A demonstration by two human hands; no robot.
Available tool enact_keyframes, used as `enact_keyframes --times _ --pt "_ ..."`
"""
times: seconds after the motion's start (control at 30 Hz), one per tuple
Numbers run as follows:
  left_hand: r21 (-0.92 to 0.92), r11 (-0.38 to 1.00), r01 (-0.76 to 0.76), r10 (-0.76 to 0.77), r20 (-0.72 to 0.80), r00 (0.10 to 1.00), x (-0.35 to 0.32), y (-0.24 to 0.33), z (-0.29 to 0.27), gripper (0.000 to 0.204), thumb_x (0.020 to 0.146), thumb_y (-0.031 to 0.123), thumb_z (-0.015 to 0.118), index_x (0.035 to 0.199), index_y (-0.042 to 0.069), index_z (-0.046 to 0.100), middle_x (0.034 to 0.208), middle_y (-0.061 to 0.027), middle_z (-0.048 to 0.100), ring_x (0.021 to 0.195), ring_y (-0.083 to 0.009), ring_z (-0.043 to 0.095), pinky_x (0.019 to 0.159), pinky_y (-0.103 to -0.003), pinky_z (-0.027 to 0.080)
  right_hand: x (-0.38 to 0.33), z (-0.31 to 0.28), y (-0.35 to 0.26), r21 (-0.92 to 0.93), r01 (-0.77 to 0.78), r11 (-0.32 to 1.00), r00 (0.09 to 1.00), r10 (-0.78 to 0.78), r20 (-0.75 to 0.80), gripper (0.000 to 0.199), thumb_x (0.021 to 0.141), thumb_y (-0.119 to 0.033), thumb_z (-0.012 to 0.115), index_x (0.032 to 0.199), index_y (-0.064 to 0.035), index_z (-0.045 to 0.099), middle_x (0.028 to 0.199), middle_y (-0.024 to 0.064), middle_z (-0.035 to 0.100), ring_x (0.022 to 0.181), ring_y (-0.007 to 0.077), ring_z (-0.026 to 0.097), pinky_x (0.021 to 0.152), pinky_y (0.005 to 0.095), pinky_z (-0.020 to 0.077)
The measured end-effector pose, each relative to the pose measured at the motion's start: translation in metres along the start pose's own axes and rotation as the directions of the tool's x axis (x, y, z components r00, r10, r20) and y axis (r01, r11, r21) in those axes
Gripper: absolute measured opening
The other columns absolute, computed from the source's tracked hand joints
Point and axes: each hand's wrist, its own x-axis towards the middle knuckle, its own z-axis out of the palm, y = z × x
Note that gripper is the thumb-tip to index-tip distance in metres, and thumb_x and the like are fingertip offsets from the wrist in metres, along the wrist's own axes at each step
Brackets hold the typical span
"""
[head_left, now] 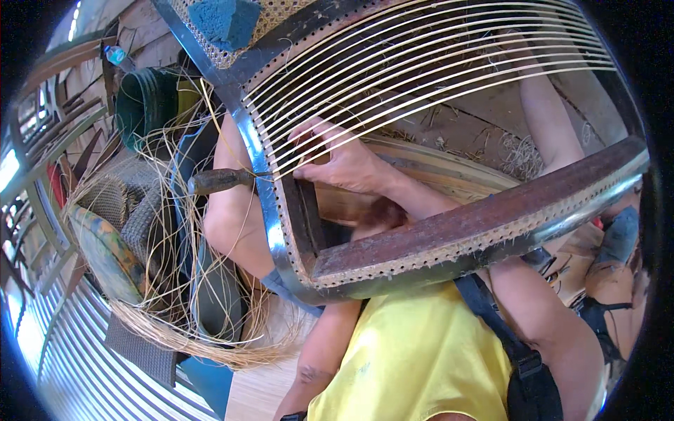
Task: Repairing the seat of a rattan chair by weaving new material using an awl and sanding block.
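A dark wooden chair frame (pixel 477 228) with rows of small holes lies across my lap. Pale cane strands (pixel 421 69) run side by side over its opening. My right hand (pixel 344 160) reaches beneath the strands near the left rail, thumb and forefinger curled in around the strand nearest me. Beside the thumb, a wooden-handled awl (pixel 219 181) sticks out leftward, its tip at the rail's holes. My left arm passes under the near rail; the shaded part of my left hand (pixel 381 216) shows inside the frame, its fingers hidden.
Loose cane (pixel 168 337) lies tangled on the left, around a patterned cushion (pixel 105 252) and a dark green bucket (pixel 144 105). A blue sponge (pixel 223 22) rests on a woven cane panel (pixel 277 14) at the top. Wooden frames (pixel 53 140) stand at far left.
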Motion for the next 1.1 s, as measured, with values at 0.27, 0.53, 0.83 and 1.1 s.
enact_keyframes --times 0.27,0.53,0.83,1.1 --pt "0.958 0.075 -0.277 -0.372 0.284 0.884 -0.095 0.038 0.023 0.047 0.098 0.029 0.060 0.140 0.010 0.051 0.140 -0.0122 0.055 0.125 -0.0292 0.053 0.107 -0.041 0.039 -0.031 0.016 0.028 0.409 -0.172 0.896 0.964 0.238 -0.115 0.032 0.079 -0.004 0.078 0.106 -0.0018 0.062 0.091 -0.0011 0.062 0.083 0.0073 0.058 0.077 0.0232 0.0504" --pt "0.812 0.425 0.400 -0.509 -0.151 0.848 -0.153 0.139 0.049 0.038 0.101 0.023 0.057 0.133 0.002 0.055 0.119 -0.0102 0.066 0.109 -0.0172 0.061 0.096 -0.032 0.047 -0.030 0.019 0.033 0.360 -0.146 0.921 0.975 0.197 -0.107 0.016 0.089 -0.005 0.071 0.105 -0.0021 0.068 0.095 -0.0001 0.066 0.086 0.0062 0.060 0.083 0.0232 0.0514" --pt "0.918 0.357 0.175 0.049 -0.205 0.978 -0.157 0.197 0.085 0.026 0.089 0.003 0.069 0.114 -0.002 0.063 0.091 -0.0075 0.070 0.079 -0.0127 0.064 0.074 -0.026 0.052 -0.025 0.016 0.035 0.269 -0.030 0.963 0.982 0.079 -0.171 0.017 0.090 -0.011 0.070 0.104 -0.0019 0.072 0.095 0.0019 0.070 0.089 0.0079 0.062 0.082 0.0260 0.0516" --pt "0.998 0.063 0.030 0.344 -0.050 0.938 -0.078 0.187 0.076 0.023 0.085 0.005 0.074 0.107 0.002 0.067 0.080 -0.0055 0.064 0.068 -0.0117 0.060 0.061 -0.024 0.047 -0.038 0.006 0.047 0.573 -0.375 0.728 0.898 0.439 0.031 0.017 0.087 -0.022 0.076 0.093 -0.0068 0.072 0.077 -0.0020 0.066 0.064 0.0064 0.056 0.059 0.0236 0.0461"
